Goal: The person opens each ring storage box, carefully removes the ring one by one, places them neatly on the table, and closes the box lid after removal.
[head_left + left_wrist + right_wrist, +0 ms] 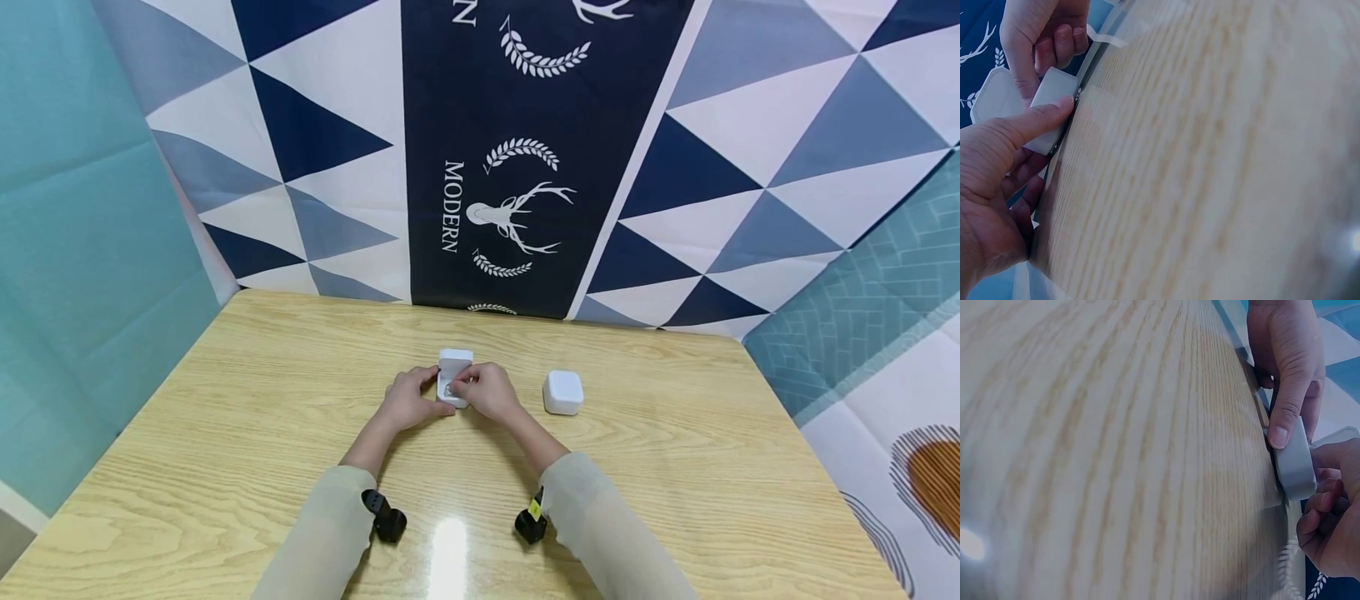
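A small white ring box [455, 357] stands on the table with its lid raised at the back. My left hand [411, 400] holds it from the left, thumb along the front wall and fingers round the side, as the left wrist view also shows. From the right, my right hand [491, 393] reaches over the box, thumb and index finger pinching at a small silvery ring [448, 389] in the opening. Its other fingers are curled, as the right wrist view shows. The fingertips partly hide the ring and the inside of the box.
A second white box [563, 392], with rounded corners and shut, sits on the wooden table [300, 400] to the right of my right hand. Behind the table's far edge hangs a patterned cloth [337, 167] in blue, white and black.
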### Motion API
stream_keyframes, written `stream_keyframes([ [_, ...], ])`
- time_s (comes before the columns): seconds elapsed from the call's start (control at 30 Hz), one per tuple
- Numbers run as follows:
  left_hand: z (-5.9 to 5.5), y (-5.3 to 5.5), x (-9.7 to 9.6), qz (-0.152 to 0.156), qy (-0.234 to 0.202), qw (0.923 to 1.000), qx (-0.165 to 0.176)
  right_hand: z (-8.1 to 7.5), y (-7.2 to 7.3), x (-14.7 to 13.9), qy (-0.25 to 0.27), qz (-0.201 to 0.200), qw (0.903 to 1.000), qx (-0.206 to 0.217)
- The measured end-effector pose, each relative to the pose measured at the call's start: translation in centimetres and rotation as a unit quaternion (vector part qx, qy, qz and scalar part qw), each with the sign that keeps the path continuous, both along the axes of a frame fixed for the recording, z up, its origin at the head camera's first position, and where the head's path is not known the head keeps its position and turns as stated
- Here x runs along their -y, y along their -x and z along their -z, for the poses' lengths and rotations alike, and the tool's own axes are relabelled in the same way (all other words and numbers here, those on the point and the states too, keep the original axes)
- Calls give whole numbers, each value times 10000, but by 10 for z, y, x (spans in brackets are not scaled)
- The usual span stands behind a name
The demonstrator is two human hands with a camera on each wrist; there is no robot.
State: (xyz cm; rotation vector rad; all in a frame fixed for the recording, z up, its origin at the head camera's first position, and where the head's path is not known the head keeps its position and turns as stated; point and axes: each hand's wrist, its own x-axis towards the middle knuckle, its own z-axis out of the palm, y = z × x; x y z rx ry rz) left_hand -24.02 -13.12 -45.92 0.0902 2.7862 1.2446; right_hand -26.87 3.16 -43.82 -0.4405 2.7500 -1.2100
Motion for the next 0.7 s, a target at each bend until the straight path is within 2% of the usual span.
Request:
stream_keyframes([
  [0.7,-3,-1,-2,-25,12,10000,27,-6,0,-7,35,87,10000,25],
])
